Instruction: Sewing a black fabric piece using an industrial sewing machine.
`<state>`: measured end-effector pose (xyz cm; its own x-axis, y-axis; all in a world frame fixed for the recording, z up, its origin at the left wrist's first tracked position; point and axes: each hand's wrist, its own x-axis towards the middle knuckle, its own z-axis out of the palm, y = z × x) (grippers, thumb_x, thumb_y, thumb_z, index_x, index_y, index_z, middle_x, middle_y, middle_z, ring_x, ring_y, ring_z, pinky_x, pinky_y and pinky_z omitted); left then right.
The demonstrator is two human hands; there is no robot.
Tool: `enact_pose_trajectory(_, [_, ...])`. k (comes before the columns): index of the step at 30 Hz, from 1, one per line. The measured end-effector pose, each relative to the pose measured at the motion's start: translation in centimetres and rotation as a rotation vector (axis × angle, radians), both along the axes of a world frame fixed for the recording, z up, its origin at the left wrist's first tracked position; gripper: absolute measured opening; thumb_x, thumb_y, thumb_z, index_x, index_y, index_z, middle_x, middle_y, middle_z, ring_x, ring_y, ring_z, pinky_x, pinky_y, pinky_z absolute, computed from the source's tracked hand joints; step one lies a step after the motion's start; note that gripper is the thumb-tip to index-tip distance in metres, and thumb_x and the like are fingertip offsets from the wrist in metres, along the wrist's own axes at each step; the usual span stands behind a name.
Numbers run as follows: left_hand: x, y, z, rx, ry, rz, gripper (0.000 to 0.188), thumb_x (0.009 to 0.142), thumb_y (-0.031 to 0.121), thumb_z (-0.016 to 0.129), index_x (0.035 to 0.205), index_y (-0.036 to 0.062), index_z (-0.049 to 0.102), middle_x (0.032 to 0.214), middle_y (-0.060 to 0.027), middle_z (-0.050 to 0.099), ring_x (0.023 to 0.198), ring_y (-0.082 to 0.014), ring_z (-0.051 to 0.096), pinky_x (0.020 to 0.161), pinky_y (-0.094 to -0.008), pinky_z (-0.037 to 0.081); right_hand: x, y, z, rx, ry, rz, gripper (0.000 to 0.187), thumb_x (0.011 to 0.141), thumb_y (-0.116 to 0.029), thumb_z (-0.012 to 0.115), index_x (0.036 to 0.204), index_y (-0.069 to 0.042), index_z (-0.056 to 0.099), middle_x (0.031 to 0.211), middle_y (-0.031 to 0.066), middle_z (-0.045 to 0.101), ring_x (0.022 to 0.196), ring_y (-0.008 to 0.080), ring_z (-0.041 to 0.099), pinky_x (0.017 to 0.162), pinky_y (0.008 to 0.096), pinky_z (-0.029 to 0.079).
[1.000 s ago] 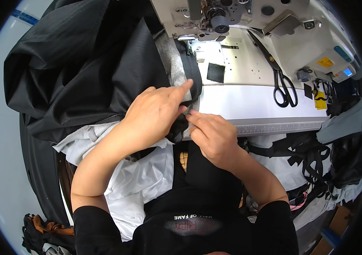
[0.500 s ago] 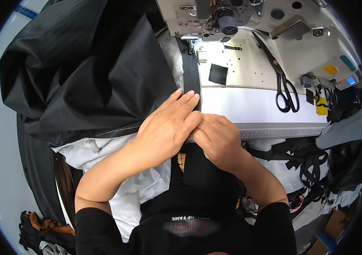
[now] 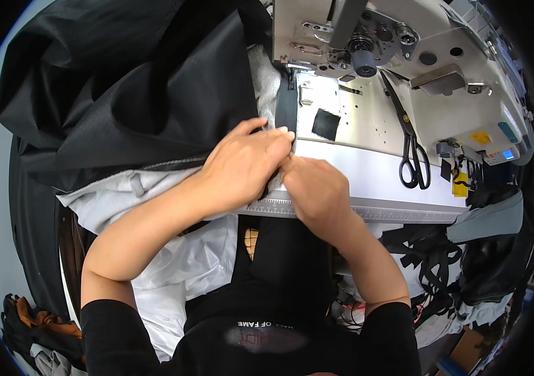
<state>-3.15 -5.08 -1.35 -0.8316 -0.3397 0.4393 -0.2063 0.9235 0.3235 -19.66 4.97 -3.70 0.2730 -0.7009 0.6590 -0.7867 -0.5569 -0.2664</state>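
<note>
Black fabric (image 3: 148, 119) lies in a big heap on the left, with a grey fuzzy layer (image 3: 267, 84) showing along its right side. A flat dark strip (image 3: 287, 108) runs along that edge up to the sewing machine's (image 3: 320, 47) presser foot. My left hand (image 3: 242, 163) rests on the fabric edge, its fingers bent and closed at the strip, one finger stretched out. Close against it, my right hand (image 3: 318, 191) is closed, pinching the near end of the same edge. The fingertips of my right hand are partly hidden.
Black-handled scissors (image 3: 411, 144) lie on the machine bed to the right. A small black square patch (image 3: 326, 124) sits near the needle area. A metal ruler (image 3: 380, 212) runs along the table's front edge. Black straps (image 3: 433, 257) hang at the right; white fabric (image 3: 179, 257) drapes over my lap side.
The view has shifted. My hands are nearer the presser foot. My left fingers, flat and stretched before, are now bent in at the strip; my right hand has tightened at the edge.
</note>
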Motion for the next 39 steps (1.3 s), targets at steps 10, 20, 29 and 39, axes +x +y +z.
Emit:
enact_pose_trajectory(10, [-2.5, -3.6, 0.5, -0.044, -0.063, 0.055, 0.014, 0.085, 0.008, 0.057, 0.097, 0.0018, 0.054, 0.086, -0.0158, 0.068, 0.084, -0.0346, 0.066, 0.095, -0.0472, 0.048, -2.5, -4.7, 1.3, 0.048, 0.043, -0.018, 0.012, 0.078, 0.001, 0.059, 0.083, -0.006, 0.051, 0.073, 0.0076, 0.059, 0.067, 0.0264, 0.06, 0.064, 0.0364, 0.044])
enact_pose_trajectory(20, [4.1, 3.3, 4.8, -0.332, -0.425, 0.136, 0.07, 0.074, 0.041, 0.074, 0.127, -0.0014, 0.059, 0.139, -0.0206, 0.051, 0.136, -0.038, 0.043, 0.115, -0.0598, 0.025, -3.0, -4.6, 0.6, -0.006, -0.049, -0.032, 0.014, 0.078, -0.004, 0.068, 0.081, -0.005, 0.055, 0.081, 0.0081, 0.059, 0.074, 0.0261, 0.06, 0.066, 0.0382, 0.045])
enact_pose_trajectory(29, [3.8, 2.5, 0.3, -0.5, -0.183, 0.162, 0.034, 0.08, 0.014, 0.057, 0.112, 0.0038, 0.064, 0.113, -0.0092, 0.062, 0.11, -0.0256, 0.059, 0.098, -0.0425, 0.042, -2.4, -4.0, 0.7, -0.04, 0.041, -0.015, 0.011, 0.075, -0.006, 0.066, 0.082, -0.005, 0.058, 0.086, 0.007, 0.057, 0.078, 0.0238, 0.058, 0.07, 0.0358, 0.046])
enact_pose_trajectory(39, [2.3, 1.5, 0.3, -0.499, -0.055, 0.197, 0.03, 0.085, 0.026, 0.06, 0.109, 0.0078, 0.06, 0.106, -0.0105, 0.06, 0.103, -0.026, 0.059, 0.092, -0.0411, 0.043, -1.9, -3.6, 0.2, -0.179, -0.048, 0.039, 0.013, 0.075, -0.006, 0.066, 0.088, -0.003, 0.065, 0.086, 0.0099, 0.067, 0.074, 0.0259, 0.065, 0.065, 0.0324, 0.051])
